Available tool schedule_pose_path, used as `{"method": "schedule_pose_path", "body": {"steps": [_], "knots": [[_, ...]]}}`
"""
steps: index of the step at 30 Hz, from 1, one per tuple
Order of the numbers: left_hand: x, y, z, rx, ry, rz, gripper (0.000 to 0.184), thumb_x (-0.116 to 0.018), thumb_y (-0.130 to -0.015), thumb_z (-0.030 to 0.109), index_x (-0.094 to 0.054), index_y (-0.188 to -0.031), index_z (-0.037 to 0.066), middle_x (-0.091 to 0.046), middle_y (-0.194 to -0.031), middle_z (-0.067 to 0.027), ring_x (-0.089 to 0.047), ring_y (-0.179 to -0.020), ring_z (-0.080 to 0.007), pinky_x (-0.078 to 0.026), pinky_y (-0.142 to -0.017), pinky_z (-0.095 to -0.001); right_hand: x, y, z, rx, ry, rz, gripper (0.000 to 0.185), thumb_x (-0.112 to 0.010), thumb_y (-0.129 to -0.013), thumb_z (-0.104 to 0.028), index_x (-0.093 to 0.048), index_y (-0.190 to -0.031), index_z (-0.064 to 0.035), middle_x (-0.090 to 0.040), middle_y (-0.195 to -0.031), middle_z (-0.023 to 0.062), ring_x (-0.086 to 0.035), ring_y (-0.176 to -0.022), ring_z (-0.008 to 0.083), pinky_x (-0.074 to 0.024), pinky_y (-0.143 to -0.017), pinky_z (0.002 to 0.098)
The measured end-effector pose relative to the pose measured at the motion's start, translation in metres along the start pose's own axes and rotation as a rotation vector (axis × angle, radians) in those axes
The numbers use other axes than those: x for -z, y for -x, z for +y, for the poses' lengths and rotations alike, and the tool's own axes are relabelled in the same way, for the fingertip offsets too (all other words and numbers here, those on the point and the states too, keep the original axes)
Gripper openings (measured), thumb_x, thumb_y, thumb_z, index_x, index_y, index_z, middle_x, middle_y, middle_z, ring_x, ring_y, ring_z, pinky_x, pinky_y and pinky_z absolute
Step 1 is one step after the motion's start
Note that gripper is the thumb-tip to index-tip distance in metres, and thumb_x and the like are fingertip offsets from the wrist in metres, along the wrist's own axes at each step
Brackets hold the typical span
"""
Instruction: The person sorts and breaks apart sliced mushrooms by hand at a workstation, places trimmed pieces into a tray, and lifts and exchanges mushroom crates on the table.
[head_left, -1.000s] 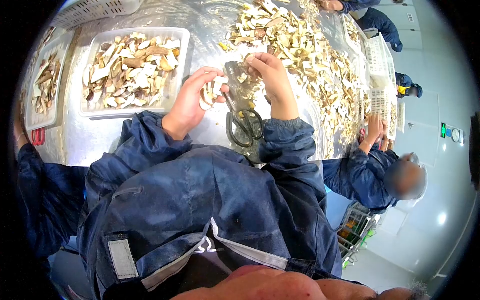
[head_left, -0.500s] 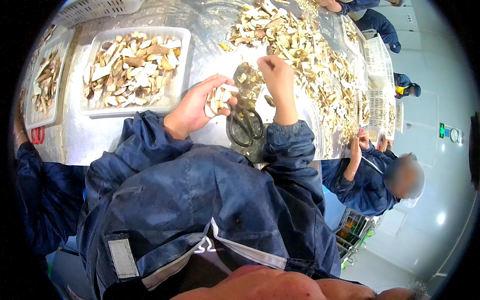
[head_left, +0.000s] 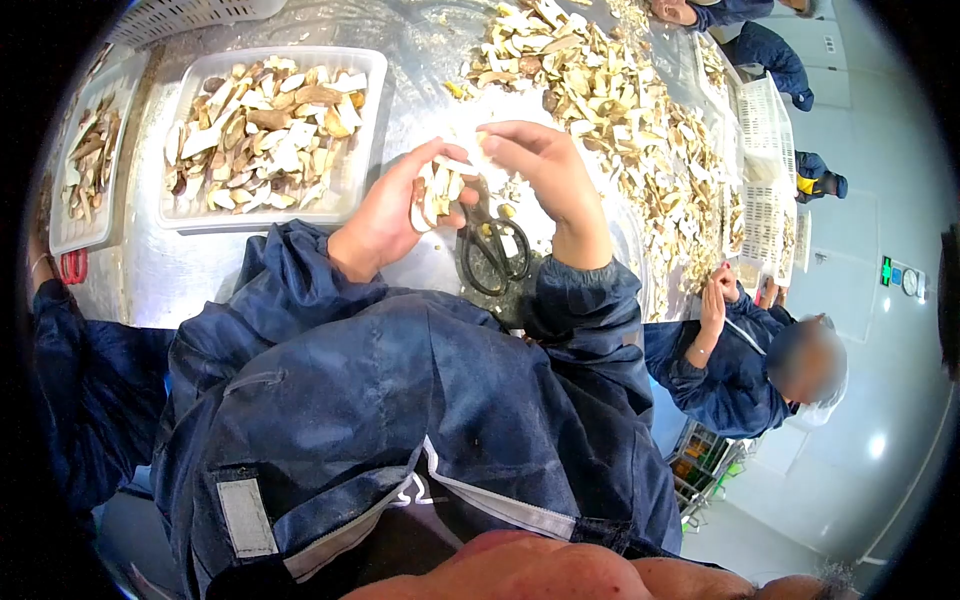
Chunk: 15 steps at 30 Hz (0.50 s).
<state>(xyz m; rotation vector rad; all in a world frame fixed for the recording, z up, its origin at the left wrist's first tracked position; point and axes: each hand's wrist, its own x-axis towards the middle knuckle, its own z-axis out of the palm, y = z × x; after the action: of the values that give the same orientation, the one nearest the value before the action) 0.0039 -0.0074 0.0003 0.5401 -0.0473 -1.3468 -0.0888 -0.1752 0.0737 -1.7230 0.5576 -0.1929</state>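
We look down on a metal table [head_left: 190,272] that runs across the whole upper part of the view. On its right side we see the largest thing on it, a broad heap of mushroom slices [head_left: 620,130], cream-coloured with brown edges. Past the heap, at the right, a worker [head_left: 735,385] in a dark jacket and pale cap has two hands close together at the table's edge. To our left sits a translucent plastic tray [head_left: 373,130], filled with more slices, and beyond it a second tray [head_left: 90,232] with a smaller load. White perforated baskets [head_left: 765,135] stand along the far right of the heap.

In the middle we find the left hand [head_left: 388,212], its fingers curled around a bundle of slices, and the right hand [head_left: 550,170] just beside it, thumb and forefinger nearly together; we cannot tell whether a piece lies between them. Between the two forearms we see black-handled scissors [head_left: 493,238] lying on the table, untouched, loops towards the body. Smallest of all is the bundle of slices [head_left: 437,190] itself, upright against the left palm
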Motion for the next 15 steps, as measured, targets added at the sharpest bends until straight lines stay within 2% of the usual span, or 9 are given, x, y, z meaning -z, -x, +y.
{"method": "schedule_pose_path", "body": {"steps": [1,4,5,8,11,14,15], "knots": [[0.0,0.0,0.0,0.001,0.012,0.007,0.033,-0.046,-0.104,0.033,-0.058,-0.118,0.006,-0.068,-0.108,-0.008,-0.069,-0.088,-0.0183,-0.057,-0.061,-0.0307,-0.003,0.002,-0.004,0.043,0.025,-0.061,0.027,-0.071,-0.089,-0.023,-0.073,-0.1,0.002,-0.068,-0.076,0.0049,-0.058,-0.068,0.0074,-0.0465,-0.061,0.0256],[0.002,-0.002,0.001,-0.001,0.025,0.01,0.034,-0.045,-0.104,0.035,-0.059,-0.117,0.007,-0.068,-0.108,-0.0087,-0.069,-0.089,-0.0188,-0.057,-0.062,-0.031,0.007,-0.023,-0.01,-0.085,0.382,0.038,0.03,-0.071,-0.091,-0.025,-0.072,-0.107,0.0001,-0.066,-0.08,0.0033,-0.056,-0.077,0.0064,-0.0452,-0.067,0.0234],[0.006,-0.003,0.0,-0.005,0.016,0.009,0.034,-0.045,-0.104,0.035,-0.059,-0.116,0.007,-0.068,-0.108,-0.0088,-0.069,-0.089,-0.0188,-0.056,-0.062,-0.0309,0.011,-0.039,0.001,0.048,0.589,0.155,0.023,-0.069,-0.09,-0.023,-0.073,-0.103,-0.0049,-0.068,-0.088,0.0084,-0.062,-0.081,0.0128,-0.0493,-0.07,0.0296],[0.008,-0.003,-0.001,-0.011,-0.009,-0.025,0.032,-0.044,-0.104,0.034,-0.059,-0.115,0.008,-0.067,-0.108,-0.0089,-0.069,-0.09,-0.0187,-0.056,-0.062,-0.0307,0.016,-0.08,0.04,0.435,0.96,0.467,0.016,-0.069,-0.085,-0.019,-0.072,-0.093,-0.0058,-0.066,-0.09,0.0127,-0.065,-0.082,0.0252,-0.0515,-0.071,0.0388],[0.006,0.0,0.003,-0.03,-0.045,-0.033,0.03,-0.044,-0.104,0.032,-0.059,-0.115,0.009,-0.067,-0.108,-0.0089,-0.069,-0.09,-0.0184,-0.056,-0.062,-0.0304,0.015,-0.09,0.051,0.476,1.077,0.469,0.012,-0.069,-0.08,-0.016,-0.07,-0.086,-0.0061,-0.064,-0.091,0.014,-0.063,-0.083,0.0348,-0.0509,-0.072,0.0443],[0.003,0.001,0.004,-0.054,-0.082,-0.018,0.029,-0.043,-0.105,0.031,-0.058,-0.115,0.008,-0.066,-0.108,-0.0086,-0.069,-0.09,-0.0177,-0.056,-0.063,-0.03,0.014,-0.073,0.051,0.435,1.069,0.407,0.012,-0.069,-0.079,-0.016,-0.068,-0.084,-0.005,-0.062,-0.086,0.0131,-0.063,-0.08,0.0336,-0.0509,-0.072,0.0431],[0.002,0.001,0.004,-0.057,-0.093,-0.019,0.03,-0.042,-0.105,0.031,-0.058,-0.115,0.008,-0.066,-0.108,-0.0086,-0.068,-0.091,-0.0176,-0.056,-0.063,-0.03,0.013,-0.066,0.049,0.371,1.011,0.366,0.01,-0.068,-0.079,-0.015,-0.068,-0.083,-0.0058,-0.064,-0.091,0.0137,-0.064,-0.086,0.0341,-0.051,-0.073,0.0446]]}}
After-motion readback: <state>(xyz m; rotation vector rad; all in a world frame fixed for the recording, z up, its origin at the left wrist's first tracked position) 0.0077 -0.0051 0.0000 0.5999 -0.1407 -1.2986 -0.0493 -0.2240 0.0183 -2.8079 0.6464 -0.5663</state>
